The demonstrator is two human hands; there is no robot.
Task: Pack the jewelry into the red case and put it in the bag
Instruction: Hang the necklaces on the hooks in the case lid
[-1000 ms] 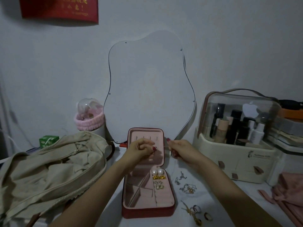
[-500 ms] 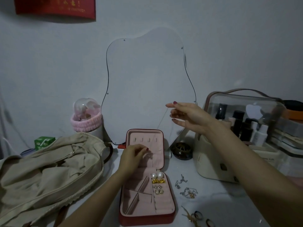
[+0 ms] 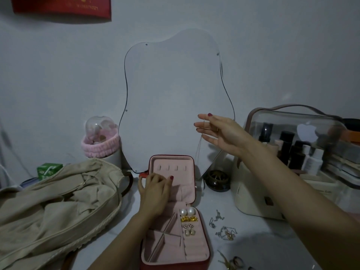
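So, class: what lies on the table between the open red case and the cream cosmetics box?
Loose jewelry lies scattered on the table there between the red case and cosmetics box, per the head view.

A wavy mirror (image 3: 175, 98) leans between a pink-banded jar (image 3: 101, 142) and a cosmetics organizer (image 3: 292, 162).

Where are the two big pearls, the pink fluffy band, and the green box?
pearl earrings (image 3: 187, 212), head view, on the two pearls' fronts
pink fluffy band (image 3: 101, 145), head view, on its front
green box (image 3: 48, 170), head view, on its front face
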